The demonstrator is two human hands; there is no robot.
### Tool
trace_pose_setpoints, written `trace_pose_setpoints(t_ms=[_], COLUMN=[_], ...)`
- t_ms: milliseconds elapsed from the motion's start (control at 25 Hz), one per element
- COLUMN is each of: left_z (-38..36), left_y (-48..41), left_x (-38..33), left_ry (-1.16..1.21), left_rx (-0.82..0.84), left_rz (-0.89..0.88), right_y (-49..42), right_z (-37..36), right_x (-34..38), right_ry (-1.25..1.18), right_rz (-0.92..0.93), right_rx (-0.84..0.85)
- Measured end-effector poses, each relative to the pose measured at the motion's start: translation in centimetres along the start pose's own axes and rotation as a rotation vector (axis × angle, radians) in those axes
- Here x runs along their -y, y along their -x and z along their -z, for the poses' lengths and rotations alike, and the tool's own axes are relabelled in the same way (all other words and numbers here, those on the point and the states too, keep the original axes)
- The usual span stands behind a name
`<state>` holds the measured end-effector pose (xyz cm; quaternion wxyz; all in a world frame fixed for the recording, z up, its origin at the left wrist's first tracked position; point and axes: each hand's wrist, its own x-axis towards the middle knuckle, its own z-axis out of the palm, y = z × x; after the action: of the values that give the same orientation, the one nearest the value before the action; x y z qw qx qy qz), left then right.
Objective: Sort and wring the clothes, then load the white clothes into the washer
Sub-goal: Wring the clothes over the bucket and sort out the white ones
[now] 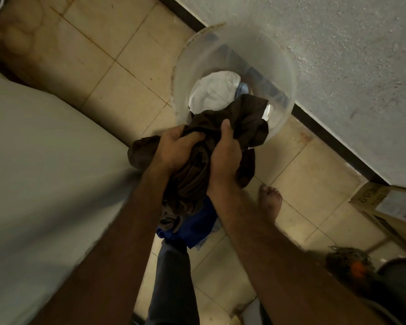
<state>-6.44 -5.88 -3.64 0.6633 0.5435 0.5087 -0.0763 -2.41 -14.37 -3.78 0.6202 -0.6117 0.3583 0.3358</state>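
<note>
Both hands hold 1 dark brown garment (192, 177) just in front of the clear plastic basin (188, 66), over its near rim. The left hand (176, 148) has its fingers curled tightly into the bunched cloth, and the right hand (225, 153) grips the same bundle just beside it, its thumb pressed on top. One end of the garment spills over the rim into the basin; the rest hangs down between the 2 forearms. Inside the basin lies a white cloth (215, 92), with a light blue piece (243, 87) touching its far side. Nearer the person than the basin, under the brown garment, sits a bright blue garment (197, 221). A bare foot (270, 200) stands on the tiled floor (99, 73) to the near right of the basin, and a cardboard box (389, 205) lies farther right, against the wall (338, 55) behind the basin.
</note>
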Motion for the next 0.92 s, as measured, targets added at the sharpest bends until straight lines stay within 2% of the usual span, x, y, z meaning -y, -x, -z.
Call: trace_pose_setpoints(t_ms=[120, 240, 400, 560, 680, 760, 840, 920], left_z=[-0.4, -0.7, -0.8, -1.3, -1.2, -0.8, -0.6, -0.5], left_y=[0.4, 0.8, -0.1, -0.5, -0.6, -0.8, -0.3, 0.3], left_x=[0.1, 0.2, -0.1, 0.2, 0.1, 0.1, 0.1, 0.1], left_ry=[-0.076, -0.014, 0.069, 0.156, 0.183, 0.241, 0.341, 0.351], left_rx=[-0.036, -0.028, -0.089, -0.009, -0.039, 0.066, 0.140, 0.089], left_rz=[-0.059, -0.033, 0.040, 0.010, -0.019, -0.048, 0.011, 0.101], right_y=[0.3, -0.3, -0.4, -0.6, -0.3, 0.0, -0.1, 0.2], right_z=[0.1, 0.0, 0.3, 0.6, 0.3, 0.2, 0.2, 0.2], right_x=[-0.9, -0.8, -0.5, 0.3, 1.0, 1.2, 1.6, 1.4], right_ry=[0.047, 0.045, 0.017, 0.068, 0.053, 0.024, 0.009, 0.016], right_rz=[0.047, 0.139, 0.133, 0.130, 0.140, 0.103, 0.060, 0.050], right_rx=[-0.075, 0.016, 0.187, 0.057, 0.053, 0.066, 0.098, 0.096])
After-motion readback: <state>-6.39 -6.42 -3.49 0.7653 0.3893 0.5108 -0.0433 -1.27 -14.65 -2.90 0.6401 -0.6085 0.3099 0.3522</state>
